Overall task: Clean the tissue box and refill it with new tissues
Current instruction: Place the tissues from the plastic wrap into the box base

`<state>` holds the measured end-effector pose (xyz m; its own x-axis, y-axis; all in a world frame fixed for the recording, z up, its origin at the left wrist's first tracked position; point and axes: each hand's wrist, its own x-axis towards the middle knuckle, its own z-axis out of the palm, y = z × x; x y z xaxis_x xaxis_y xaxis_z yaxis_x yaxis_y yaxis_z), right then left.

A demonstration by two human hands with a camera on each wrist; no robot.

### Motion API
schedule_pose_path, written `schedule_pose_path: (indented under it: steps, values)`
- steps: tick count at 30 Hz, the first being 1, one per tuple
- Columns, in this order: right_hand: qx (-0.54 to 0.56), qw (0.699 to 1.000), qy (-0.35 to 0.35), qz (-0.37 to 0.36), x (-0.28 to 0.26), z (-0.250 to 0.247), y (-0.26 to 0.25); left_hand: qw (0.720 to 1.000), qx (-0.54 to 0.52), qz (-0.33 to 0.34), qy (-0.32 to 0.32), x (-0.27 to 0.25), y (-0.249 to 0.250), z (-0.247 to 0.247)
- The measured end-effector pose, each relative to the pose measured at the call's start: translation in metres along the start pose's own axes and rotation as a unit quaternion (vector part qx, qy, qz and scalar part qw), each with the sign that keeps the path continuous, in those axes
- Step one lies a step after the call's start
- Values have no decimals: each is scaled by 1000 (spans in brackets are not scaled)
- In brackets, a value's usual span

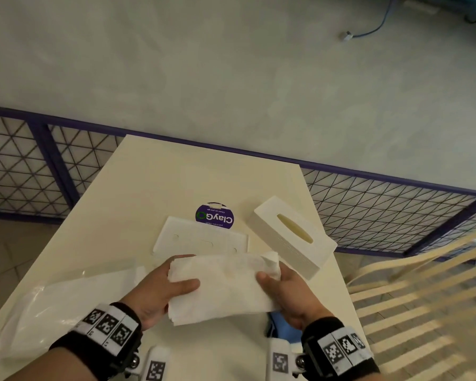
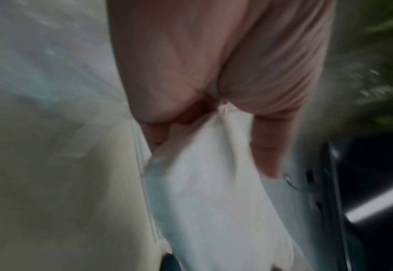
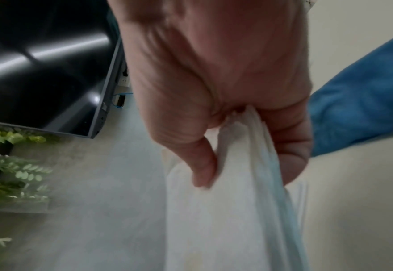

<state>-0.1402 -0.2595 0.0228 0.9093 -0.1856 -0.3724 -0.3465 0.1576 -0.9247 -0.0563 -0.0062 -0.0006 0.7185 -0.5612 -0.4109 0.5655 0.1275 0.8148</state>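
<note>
White paper is what you have between your 2 hands: a soft stack of tissues (image 1: 226, 284) held just above the near part of the surface (image 1: 138, 188). Your left hand (image 1: 160, 287) pinches the stack's left end, thumb on top and fingers curled beneath, and your right hand (image 1: 286, 290) pinches the right end the same way, where 1 corner of the top sheet has ruffled up. The tissue box (image 1: 291, 237) sits to the right and a little farther off, slot side up, so its open underside faces the surface. Its flat base panel (image 1: 201, 237) lies apart to the left of it, just beyond the stack, partly over a round purple sticker (image 1: 215, 215). A clear plastic wrapper (image 1: 52, 303) lies slack on the near left, and something blue (image 1: 283, 325) shows under your right wrist. I judge that the refill is at hand, but the box must be turned over first, and both hands are occupied. If you free 1 hand, the unsupported end will likely sag and the sheets fan apart. Squeeze too hard and the stack bows, and it may then jam against the box walls or go in creased. The loose top corner could catch on the rim. The box lies close to the right edge of the surface, so a careless nudge might send it off.
</note>
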Motion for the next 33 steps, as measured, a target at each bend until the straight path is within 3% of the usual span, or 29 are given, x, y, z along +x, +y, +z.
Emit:
schedule_pose_path:
  steps: [2,4,10,21,25,33]
  values:
    - [-44,998,25,-34,5,-3,8,992,103,56,55,3,0,3]
    - [-110,992,47,-50,10,-7,18,978,169,96,72,7,-3,2]
    - [-247,969,7,20,7,-11,58,960,256,74,86,17,-39,-10]
    - [-351,936,-2,5,15,-21,72,947,297,73,103,23,-54,-21]
    - [-303,953,1,12,15,-20,78,926,351,103,91,23,-57,-28]
    - [-327,944,-31,19,22,-17,68,948,297,78,79,24,-58,-23]
